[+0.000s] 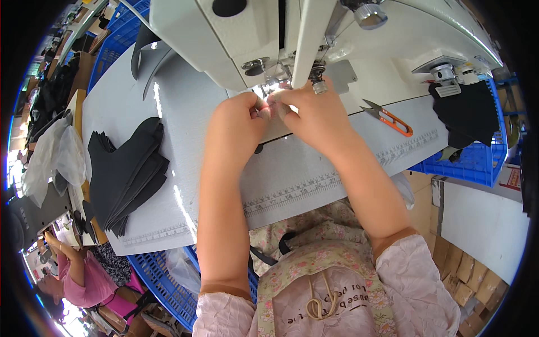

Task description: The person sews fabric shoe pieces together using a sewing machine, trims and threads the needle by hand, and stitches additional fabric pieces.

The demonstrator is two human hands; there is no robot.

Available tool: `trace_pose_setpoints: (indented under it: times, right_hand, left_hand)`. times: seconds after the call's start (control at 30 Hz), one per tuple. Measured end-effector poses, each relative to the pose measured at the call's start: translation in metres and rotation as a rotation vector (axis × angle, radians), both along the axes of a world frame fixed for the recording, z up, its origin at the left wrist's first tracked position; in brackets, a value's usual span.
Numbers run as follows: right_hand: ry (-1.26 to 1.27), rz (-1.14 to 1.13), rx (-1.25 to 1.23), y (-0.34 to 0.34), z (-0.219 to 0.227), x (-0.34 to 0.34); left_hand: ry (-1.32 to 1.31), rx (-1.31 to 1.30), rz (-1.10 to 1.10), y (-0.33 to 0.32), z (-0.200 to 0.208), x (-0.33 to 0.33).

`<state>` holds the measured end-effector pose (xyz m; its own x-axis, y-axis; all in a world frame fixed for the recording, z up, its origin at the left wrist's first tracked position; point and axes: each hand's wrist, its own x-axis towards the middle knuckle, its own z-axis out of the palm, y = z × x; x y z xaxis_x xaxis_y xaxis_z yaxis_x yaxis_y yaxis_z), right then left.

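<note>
Both hands meet under the needle area of a white sewing machine (252, 45), thumbs and fingertips nearly touching. My left hand (238, 121) is closed in a pinch, its thumb against the index finger. My right hand (311, 109) pinches too, close beside the needle and presser foot. Whatever lies between the fingertips is too small and washed out by the machine's lamp to make out. To the right of my right forearm, orange-handled thread snips (393, 119) rest on the table. A fanned stack of black fabric pieces (126, 171) lies left of my left forearm.
The grey sewing table (185, 146) has a ruler strip (297, 194) along its front edge. Curved black strips (147, 62) lie at the back left. On the right, black pieces (469, 112) hang over a blue crate (477, 163). Another person (78, 275) sits at the lower left.
</note>
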<state>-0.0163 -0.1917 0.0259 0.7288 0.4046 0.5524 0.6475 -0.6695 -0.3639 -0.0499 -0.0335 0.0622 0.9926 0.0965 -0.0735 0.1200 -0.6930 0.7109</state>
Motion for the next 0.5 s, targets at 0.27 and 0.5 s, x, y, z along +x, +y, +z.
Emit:
trace_pose_setpoints:
  times: [0.27,0.5]
  right_hand:
    - [0.035,0.019,-0.044,0.001,-0.001,-0.002]
    - [0.238,-0.18,-0.005,-0.016,0.01,0.008]
  left_hand:
    - [-0.05,0.262,0.23,0.017,-0.023,0.021]
    - [-0.095,0.25,0.385,0.035,-0.016,0.016]
